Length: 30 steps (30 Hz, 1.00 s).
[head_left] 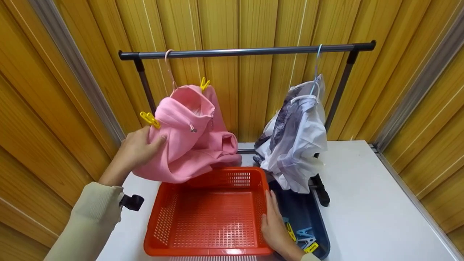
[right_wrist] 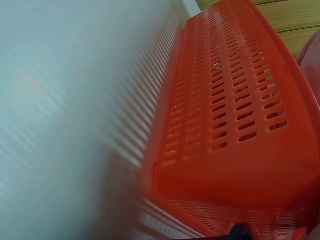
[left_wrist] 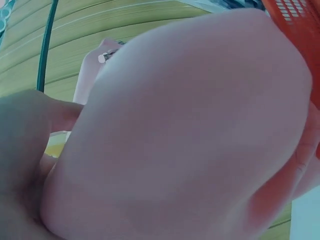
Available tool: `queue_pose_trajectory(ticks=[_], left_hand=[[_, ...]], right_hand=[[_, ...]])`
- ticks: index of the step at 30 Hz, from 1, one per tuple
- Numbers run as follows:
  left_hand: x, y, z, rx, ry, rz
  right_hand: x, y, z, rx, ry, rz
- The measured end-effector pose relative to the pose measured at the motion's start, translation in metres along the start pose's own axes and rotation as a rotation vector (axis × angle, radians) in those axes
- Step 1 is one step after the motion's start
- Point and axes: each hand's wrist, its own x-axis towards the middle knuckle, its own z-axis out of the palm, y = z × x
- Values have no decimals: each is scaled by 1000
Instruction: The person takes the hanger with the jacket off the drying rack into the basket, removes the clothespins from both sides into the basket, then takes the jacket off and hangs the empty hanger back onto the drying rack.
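Note:
A pink sweatshirt [head_left: 177, 145] with a wide neck and a drawstring hangs from a pink hanger [head_left: 169, 70]. Yellow clothespins [head_left: 150, 119] are clipped at both its shoulders. My left hand [head_left: 139, 148] grips the cloth at the left shoulder, just below one clothespin, with the thumb in front. Its cloth [left_wrist: 180, 125] fills the left wrist view and hides part of that hand. My right hand [head_left: 275, 226] rests with straight fingers against the right side of a red plastic basket [head_left: 206, 251]. Nothing lies inside the basket.
A dark rack bar [head_left: 239, 52] spans the back. A white and grey garment [head_left: 297, 141] hangs on a blue hanger [head_left: 316, 69] at right. Below it, a dark blue tray [head_left: 322, 232] holds several blue and yellow clothespins [head_left: 306, 235]. All stand on a white table [head_left: 377, 203].

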Motion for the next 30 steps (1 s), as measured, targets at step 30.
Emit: queue_pose_trajectory(ticks=[30], left_hand=[[19,-13,9,-462,-142,-50]], right_hand=[[1,-2,2,13,3,24]])
